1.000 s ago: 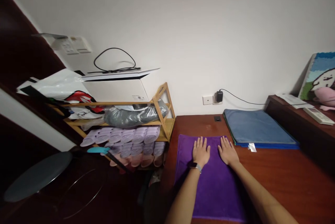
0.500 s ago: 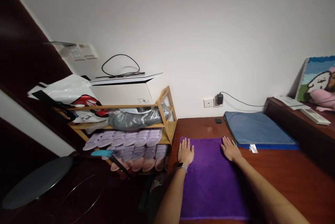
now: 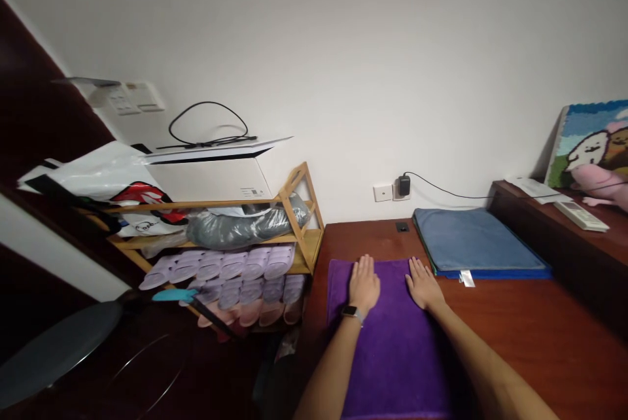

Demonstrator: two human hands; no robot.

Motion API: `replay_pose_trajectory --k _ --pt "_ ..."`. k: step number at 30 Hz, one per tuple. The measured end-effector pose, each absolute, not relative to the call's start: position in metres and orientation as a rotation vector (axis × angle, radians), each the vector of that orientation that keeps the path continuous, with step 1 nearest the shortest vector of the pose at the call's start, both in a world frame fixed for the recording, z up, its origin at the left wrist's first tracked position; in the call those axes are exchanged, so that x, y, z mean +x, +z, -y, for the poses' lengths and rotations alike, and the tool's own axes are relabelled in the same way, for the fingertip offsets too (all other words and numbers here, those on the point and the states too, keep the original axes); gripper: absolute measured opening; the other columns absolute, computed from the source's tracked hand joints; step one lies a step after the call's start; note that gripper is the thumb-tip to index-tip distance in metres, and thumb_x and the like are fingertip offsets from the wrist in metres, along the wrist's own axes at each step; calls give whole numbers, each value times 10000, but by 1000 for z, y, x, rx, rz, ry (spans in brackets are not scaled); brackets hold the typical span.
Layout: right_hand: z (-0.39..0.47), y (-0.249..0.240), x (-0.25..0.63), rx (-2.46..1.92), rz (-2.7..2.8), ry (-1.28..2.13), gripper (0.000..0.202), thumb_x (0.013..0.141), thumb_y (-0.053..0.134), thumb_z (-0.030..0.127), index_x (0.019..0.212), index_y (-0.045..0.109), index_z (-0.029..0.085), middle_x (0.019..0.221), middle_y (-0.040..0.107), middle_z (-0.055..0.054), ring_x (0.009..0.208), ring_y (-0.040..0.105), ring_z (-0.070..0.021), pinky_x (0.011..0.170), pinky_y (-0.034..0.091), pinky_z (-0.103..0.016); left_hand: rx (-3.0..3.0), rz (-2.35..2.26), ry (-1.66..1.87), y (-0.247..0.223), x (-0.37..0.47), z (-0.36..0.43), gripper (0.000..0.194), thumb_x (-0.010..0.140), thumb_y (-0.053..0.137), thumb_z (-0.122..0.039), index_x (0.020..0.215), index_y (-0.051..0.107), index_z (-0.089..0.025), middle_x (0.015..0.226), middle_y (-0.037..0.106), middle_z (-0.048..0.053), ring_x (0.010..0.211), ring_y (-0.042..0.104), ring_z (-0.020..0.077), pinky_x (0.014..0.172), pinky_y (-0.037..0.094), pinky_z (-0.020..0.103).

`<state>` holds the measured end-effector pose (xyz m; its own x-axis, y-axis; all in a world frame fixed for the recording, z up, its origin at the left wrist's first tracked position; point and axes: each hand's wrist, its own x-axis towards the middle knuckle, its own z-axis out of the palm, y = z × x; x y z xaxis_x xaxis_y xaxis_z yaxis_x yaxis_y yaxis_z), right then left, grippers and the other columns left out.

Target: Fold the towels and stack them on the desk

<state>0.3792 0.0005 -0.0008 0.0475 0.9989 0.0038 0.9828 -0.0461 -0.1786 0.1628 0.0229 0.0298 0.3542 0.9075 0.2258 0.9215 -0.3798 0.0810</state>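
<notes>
A purple towel [image 3: 392, 348] lies spread flat on the reddish-brown desk [image 3: 530, 328]. My left hand [image 3: 364, 284] rests palm down on it near its far edge, fingers stretched out, a watch [image 3: 351, 311] on the wrist. At the towel's far right corner lies my right hand [image 3: 424, 284], flat, with its fingers extended. Just beyond that hand is a stack of folded cloths [image 3: 478, 240], grey-blue on top with bright blue beneath and a white tag [image 3: 467, 278] at the front edge.
A wooden rack [image 3: 299, 220] holding several slippers [image 3: 233, 264] and a white box [image 3: 210, 178] stands left of the desk. A plugged-in charger [image 3: 403, 184] is on the wall. On the raised ledge at right are a remote control [image 3: 581, 216] and a pink plush toy [image 3: 601, 183].
My left hand has slid right across the towel, away from its far left corner. The right hand stays at the far right corner. The view has turned slightly.
</notes>
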Motion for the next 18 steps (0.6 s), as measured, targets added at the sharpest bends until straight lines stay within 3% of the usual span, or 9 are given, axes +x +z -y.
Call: replay_pose_trajectory --k 4,7,13,18 --pt "-2 -4 382 -2169 2097 191 694 1026 177 372 1629 225 31 1715 194 -115 1593 143 -216 1287 112 -393 -2702 1542 -351 21 235 -11 560 1084 201 -422 1570 438 -274 1641 428 20 1535 331 175 1265 259 391" --pt "-2 -6 383 -2179 2086 183 688 1024 172 360 1630 230 40 1713 202 -114 1591 152 -217 1289 109 -418 -2704 1587 -342 16 240 -11 563 1088 173 -463 1562 443 -322 1639 433 5 1525 350 173 1258 275 400" --pt "0 -6 381 -2193 2066 172 702 1037 152 407 1637 200 47 1715 193 -118 1593 142 -211 1291 94 -430 -2455 1934 -316 17 122 -24 607 1068 255 -435 1588 399 -158 1657 373 131 1545 313 277 1265 246 488" --pt "-2 5 378 -2244 2075 201 693 1036 167 391 1634 206 42 1711 204 -125 1591 153 -224 1287 118 -436 -2313 2048 -298 14 64 -29 609 1054 286 -395 1589 386 -121 1674 325 141 1560 277 256 1268 238 460"
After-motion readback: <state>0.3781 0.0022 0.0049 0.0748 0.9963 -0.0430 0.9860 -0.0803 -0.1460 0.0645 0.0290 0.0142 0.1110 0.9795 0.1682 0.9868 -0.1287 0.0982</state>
